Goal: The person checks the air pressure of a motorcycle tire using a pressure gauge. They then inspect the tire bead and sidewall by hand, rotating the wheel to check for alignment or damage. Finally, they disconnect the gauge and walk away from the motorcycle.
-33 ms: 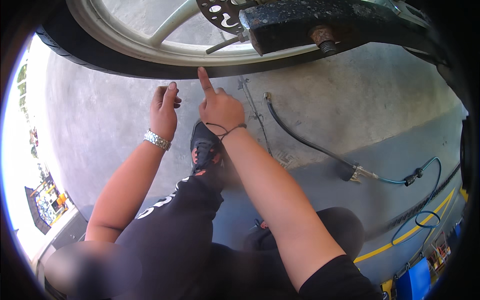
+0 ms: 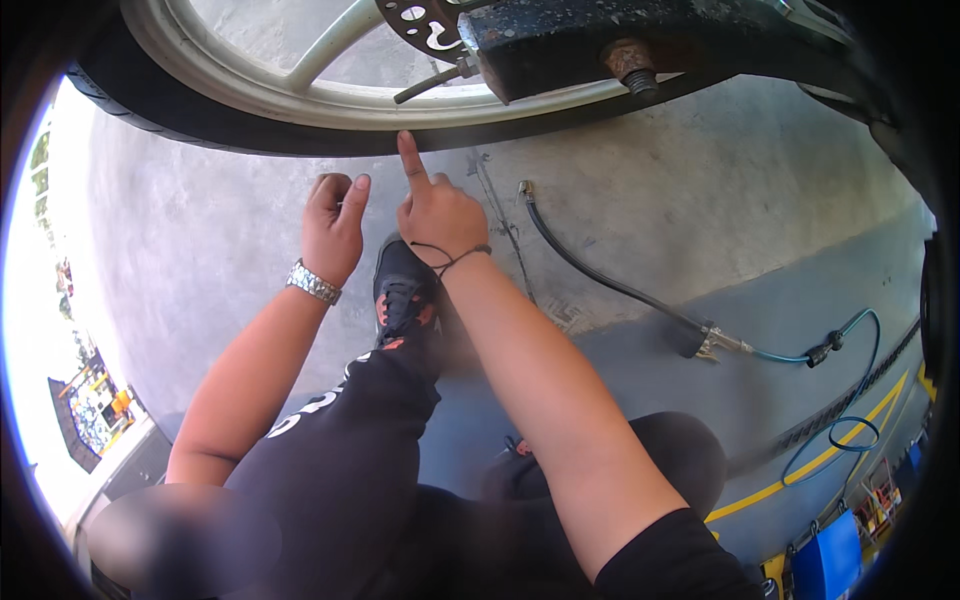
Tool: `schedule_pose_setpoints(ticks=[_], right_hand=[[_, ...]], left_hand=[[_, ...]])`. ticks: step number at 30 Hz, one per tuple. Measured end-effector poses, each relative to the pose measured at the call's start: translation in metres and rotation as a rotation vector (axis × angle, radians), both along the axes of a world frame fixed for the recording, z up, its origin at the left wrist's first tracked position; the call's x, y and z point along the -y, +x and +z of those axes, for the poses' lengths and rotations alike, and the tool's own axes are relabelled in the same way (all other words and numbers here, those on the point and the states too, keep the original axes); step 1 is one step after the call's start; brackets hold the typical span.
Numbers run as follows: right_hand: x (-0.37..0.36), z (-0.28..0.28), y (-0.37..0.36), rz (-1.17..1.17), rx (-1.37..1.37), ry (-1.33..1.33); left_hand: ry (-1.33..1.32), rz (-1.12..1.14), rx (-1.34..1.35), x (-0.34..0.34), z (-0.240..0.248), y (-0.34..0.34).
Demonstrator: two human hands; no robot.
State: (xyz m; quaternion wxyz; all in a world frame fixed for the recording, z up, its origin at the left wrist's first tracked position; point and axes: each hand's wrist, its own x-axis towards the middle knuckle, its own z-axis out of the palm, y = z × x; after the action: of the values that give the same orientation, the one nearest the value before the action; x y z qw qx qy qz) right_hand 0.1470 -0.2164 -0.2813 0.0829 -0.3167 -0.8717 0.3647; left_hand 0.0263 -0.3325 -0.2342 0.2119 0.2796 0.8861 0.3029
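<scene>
A wheel with a black tyre [image 2: 250, 135] and a pale rim [image 2: 330, 108] spans the top of the view. My right hand [image 2: 447, 215] has its index finger stretched out, the tip at the tyre's sidewall near the rim; the other fingers are curled, with nothing visible in them. To its left, my left hand [image 2: 333, 228] is raised just short of the tyre. Its fingers are curled in and the thumb points up; a tiny light spot shows between them, too small to name.
Above right are a dark swingarm [image 2: 590, 45] with a rusty bolt [image 2: 632, 68] and a brake disc [image 2: 425, 25]. On the concrete floor lies an air hose [image 2: 600, 278] with a metal chuck [image 2: 525, 190], joined to a thin blue hose [image 2: 862, 440]. My shoe [image 2: 405, 290] is below my hands.
My left hand has turned slightly, its thumb shifting right and its curled fingers showing more. My right index finger stays at the tyre. The wheel and swingarm appear slightly further left.
</scene>
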Motion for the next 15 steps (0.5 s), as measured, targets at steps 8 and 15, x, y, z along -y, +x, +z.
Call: schedule_pose_setpoints(ticks=[8,15], right_hand=[[-0.018,-0.021,0.029,-0.044,0.222,-0.127],[-0.038,-0.023,0.039,-0.314,0.224,-0.188]], left_hand=[[-0.168,-0.793,-0.465,-0.039,0.027,0.021],[-0.342,-0.842,-0.469,-0.043,0.021,0.031]])
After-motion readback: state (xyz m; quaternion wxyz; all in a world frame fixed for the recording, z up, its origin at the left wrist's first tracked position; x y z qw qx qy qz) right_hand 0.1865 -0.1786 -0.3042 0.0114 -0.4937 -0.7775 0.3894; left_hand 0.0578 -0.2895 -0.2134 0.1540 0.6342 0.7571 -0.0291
